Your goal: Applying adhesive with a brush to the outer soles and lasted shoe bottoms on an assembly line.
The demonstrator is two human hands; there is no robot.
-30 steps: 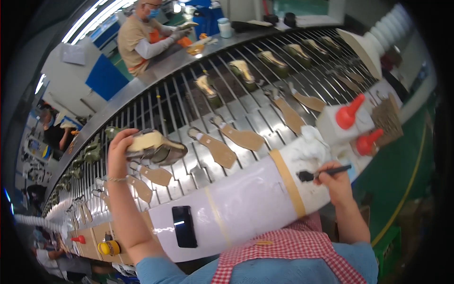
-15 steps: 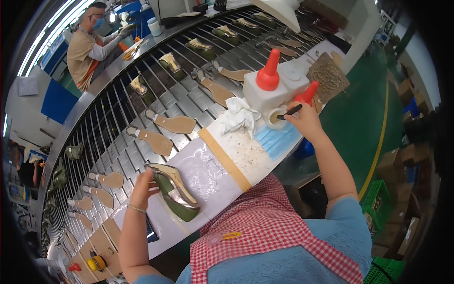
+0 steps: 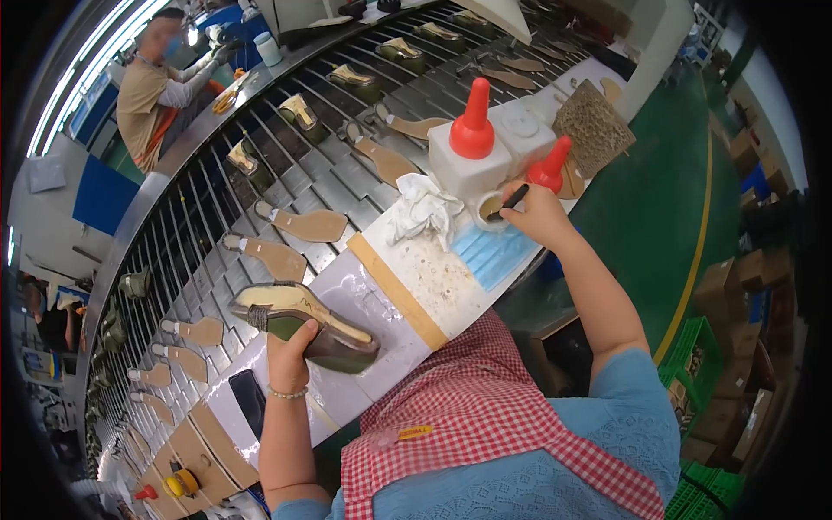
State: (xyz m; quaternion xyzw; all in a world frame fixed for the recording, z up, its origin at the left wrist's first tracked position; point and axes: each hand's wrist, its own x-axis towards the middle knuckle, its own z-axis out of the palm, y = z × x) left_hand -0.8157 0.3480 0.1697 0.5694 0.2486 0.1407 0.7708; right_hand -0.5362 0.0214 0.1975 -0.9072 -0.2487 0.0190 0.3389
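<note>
the left hand [image 3: 288,354] is curled around the near side of a green lasted shoe [image 3: 355,348], thumb pressed along its flank; the fingers beneath are hidden, so how far they wrap cannot be told. the shoe has its pale underside up and slants over the plastic-covered part of the work board [image 3: 347,269]. its left end reaches past the board's conveyor-side edge in this view, while its right end stops near the tan tape strip [image 3: 397,293]. whether it rests on the board or is held above cannot be told.

the right hand [image 3: 539,218] is nearly closed, fingertips pinching a black-handled tool [image 3: 516,198] whose lower end goes into the mouth of a small white pot [image 3: 493,211]. that hand works in a tight corner (a white jug [image 3: 468,166] and a smaller red nozzle [image 3: 551,163] crowd it), and its forearm crosses the board's outer edge above the green floor [image 3: 654,234].

the hands are well apart; between them lie the tape, a stained white stretch of board and a blue mask [image 3: 497,257] by the near edge. a crumpled white cloth [image 3: 423,211] sits beside the jug, toward the conveyor [image 3: 208,225].
</note>
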